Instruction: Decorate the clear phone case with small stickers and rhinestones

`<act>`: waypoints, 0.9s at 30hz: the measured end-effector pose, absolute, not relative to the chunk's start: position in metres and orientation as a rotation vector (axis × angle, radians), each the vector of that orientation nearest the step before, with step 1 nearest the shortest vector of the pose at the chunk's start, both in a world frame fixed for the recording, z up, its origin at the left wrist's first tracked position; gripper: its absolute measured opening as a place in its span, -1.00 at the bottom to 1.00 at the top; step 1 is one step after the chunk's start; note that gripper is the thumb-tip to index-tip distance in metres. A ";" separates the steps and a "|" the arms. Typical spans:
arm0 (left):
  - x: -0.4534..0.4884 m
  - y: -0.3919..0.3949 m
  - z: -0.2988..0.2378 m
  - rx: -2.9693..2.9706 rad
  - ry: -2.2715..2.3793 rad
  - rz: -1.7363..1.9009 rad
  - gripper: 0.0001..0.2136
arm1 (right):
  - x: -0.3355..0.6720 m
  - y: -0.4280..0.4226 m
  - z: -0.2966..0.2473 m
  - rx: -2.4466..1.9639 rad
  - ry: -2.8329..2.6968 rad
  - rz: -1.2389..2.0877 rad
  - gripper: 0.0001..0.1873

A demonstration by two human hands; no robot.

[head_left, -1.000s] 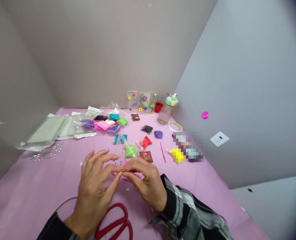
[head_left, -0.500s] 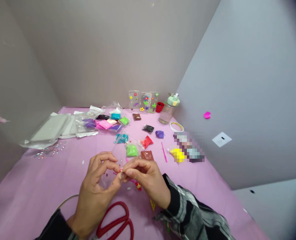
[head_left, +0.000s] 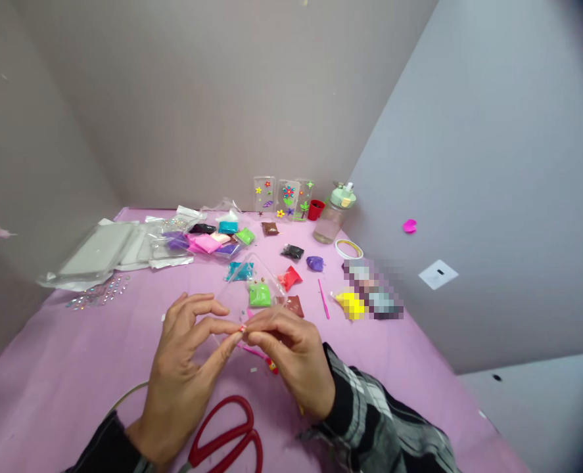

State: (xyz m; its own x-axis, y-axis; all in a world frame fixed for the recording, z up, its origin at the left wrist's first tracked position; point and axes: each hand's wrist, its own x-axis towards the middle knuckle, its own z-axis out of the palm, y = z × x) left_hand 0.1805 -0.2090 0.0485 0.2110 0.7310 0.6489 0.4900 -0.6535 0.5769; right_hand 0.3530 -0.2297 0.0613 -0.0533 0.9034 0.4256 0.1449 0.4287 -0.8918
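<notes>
Now the left hand (head_left: 183,368) and right hand (head_left: 291,361) have tipped the clear plastic phone case (head_left: 236,295) up above the pink table (head_left: 74,368), both still pinching its near edge, where a tiny red bit (head_left: 242,328) sits.

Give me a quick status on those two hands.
Left hand, right hand both pinching clear plastic piece, fingertips meeting. Red scissors lying by the wrists, clear of the work.

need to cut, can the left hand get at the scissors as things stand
Probably yes: the scissors lie uncovered on the cloth by the left hand, though it now pinches the case.
</notes>
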 end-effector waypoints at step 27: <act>0.184 -0.208 0.043 2.236 1.200 1.410 -0.93 | 0.351 -0.233 0.041 -0.995 -1.803 0.351 -0.76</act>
